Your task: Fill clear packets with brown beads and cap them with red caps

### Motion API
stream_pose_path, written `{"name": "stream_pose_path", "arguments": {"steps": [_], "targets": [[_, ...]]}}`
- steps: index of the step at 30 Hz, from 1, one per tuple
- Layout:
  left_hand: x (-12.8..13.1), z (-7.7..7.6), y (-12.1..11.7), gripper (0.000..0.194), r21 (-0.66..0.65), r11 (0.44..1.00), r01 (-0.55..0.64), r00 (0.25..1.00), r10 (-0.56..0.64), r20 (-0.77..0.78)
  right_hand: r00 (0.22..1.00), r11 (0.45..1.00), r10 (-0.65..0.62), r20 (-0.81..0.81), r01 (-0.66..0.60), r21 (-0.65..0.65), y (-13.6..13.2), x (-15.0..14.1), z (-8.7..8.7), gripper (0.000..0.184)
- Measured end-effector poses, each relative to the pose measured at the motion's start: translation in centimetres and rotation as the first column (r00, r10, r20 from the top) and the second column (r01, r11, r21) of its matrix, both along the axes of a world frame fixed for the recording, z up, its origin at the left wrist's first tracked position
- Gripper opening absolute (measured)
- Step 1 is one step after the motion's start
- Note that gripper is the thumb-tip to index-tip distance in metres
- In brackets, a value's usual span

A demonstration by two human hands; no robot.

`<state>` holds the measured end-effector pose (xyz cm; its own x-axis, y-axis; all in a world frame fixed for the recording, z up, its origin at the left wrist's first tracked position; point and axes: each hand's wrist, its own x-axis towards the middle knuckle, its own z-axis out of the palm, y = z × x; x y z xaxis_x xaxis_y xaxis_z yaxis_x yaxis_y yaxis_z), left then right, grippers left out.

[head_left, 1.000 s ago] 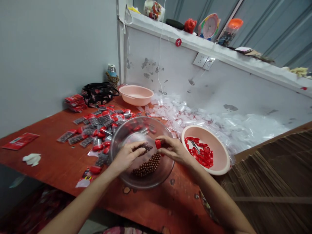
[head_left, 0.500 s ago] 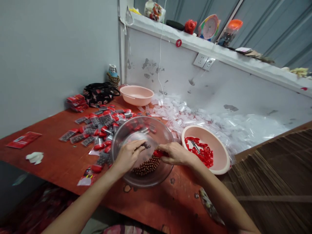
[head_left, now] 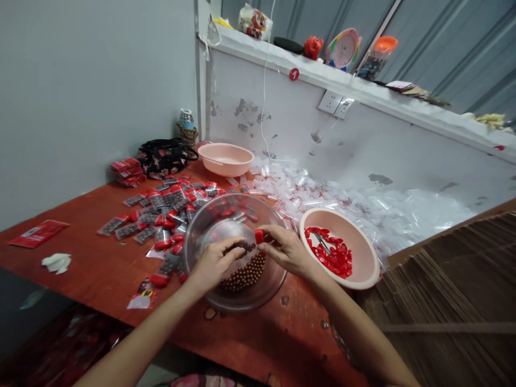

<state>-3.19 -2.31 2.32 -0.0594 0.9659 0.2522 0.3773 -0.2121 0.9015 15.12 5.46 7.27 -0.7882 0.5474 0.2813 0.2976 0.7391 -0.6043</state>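
Over a see-through bowl (head_left: 237, 305), my left hand (head_left: 210, 263) is closed round a small clear case of dark balls (head_left: 245, 245), mostly covered by the fingers. My right hand (head_left: 290, 251) pinches a red cap (head_left: 259, 235) close to the case's end; whether the two touch I cannot tell. Shiny brown balls (head_left: 245, 275) lie in the bowl below both hands. To the right, a pink basin (head_left: 365, 244) holds many red caps (head_left: 341, 258) and a narrow dark and silver item. Filled cases with red caps (head_left: 165, 207) are heaped left of the bowl.
Another pink basin (head_left: 226, 164) stands at the back, beside a black flowered bag (head_left: 163, 158). Clear plastic pieces (head_left: 322, 188) pile along the wall. Stacked cardboard (head_left: 451, 301) borders the right side. A red packet (head_left: 38, 233) and crumpled white tissue (head_left: 56, 262) lie on the left.
My right hand has turned and lifted slightly, bringing the red cap upright and more into view. My left hand has shifted slightly right with the case, and the hands are closer together.
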Motion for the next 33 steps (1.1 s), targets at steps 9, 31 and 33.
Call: {"name": "stream_pose_path", "arguments": {"steps": [9,31,33], "targets": [[0.4,-0.3,-1.0,0.024,0.031,0.997,-0.069,0.998,0.069,0.007,0.998,0.999,0.030,0.054,-0.032,0.039,-0.4,-0.1,0.4,0.025],[0.0,-0.9,-0.4,0.025,0.196,0.963,-0.183,0.912,0.240,-0.331,0.955,0.956,0.099,0.279,-0.169,0.238,0.3,0.6,-1.0,0.021],[-0.1,-1.1,-0.4,0.024,0.196,0.961,-0.195,0.911,0.252,-0.327,0.973,0.978,0.093,0.213,-0.129,0.163,0.6,0.9,-1.1,0.023]]}}
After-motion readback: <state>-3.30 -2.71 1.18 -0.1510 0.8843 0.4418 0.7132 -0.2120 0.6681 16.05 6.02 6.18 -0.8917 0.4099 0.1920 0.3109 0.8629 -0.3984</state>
